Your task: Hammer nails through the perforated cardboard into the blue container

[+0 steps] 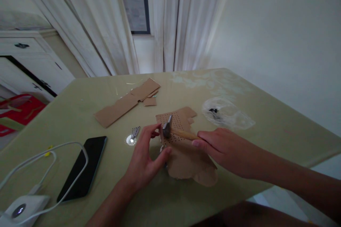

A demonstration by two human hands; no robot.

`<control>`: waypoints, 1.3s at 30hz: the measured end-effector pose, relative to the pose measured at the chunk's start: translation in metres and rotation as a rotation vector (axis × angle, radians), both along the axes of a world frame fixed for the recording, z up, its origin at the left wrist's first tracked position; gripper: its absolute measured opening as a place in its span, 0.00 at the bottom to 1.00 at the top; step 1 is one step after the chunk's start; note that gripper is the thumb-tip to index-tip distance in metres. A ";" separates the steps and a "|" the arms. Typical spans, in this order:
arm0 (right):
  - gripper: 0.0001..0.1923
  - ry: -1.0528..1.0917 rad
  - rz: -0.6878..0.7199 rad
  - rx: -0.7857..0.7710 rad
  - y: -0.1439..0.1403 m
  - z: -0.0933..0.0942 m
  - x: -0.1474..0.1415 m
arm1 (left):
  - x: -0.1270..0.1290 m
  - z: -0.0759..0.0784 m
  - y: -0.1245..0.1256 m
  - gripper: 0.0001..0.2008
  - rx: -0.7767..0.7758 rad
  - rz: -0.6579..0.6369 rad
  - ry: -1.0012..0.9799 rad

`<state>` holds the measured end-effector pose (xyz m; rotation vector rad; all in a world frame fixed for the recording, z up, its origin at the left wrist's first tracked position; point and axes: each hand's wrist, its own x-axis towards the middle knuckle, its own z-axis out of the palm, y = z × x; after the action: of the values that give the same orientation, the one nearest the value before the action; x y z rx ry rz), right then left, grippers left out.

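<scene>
At the centre of the frame, a person's right hand (221,149) grips the wooden handle of a small hammer (173,132), its metal head resting on a torn piece of brown cardboard (186,159) dotted with rows of small holes. The left hand (145,158), just left of the hammer head, has its fingers curled with thumb and forefinger pinched close beside the head; whether they hold anything is too small to tell. The perforated cardboard lies flat on the pale green counter (87,113), near its lower edge. Just to the left of the left hand sits a small bunch of nails (134,133) by a shiny round disc. Farther up the frame, a long strip of cardboard (128,101) lies at a slant with smaller scraps beside it. A clear plastic bag (226,113) with something dark inside rests to the right. At lower left, a black phone (84,166) lies face up, with a white cable (48,152) looping across it to a white device (22,209) in the corner. White curtains (170,21) hang behind the counter.
</scene>
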<state>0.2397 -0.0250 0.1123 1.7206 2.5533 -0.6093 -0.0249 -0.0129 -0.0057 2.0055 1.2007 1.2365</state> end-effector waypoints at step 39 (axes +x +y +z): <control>0.24 0.016 0.031 -0.045 -0.004 0.001 0.004 | -0.073 -0.014 0.044 0.16 -0.389 0.489 0.798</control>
<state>0.2436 -0.0290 0.1138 1.6661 2.5508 -0.6764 -0.0975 0.0314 -0.0197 1.9975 2.2029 0.2725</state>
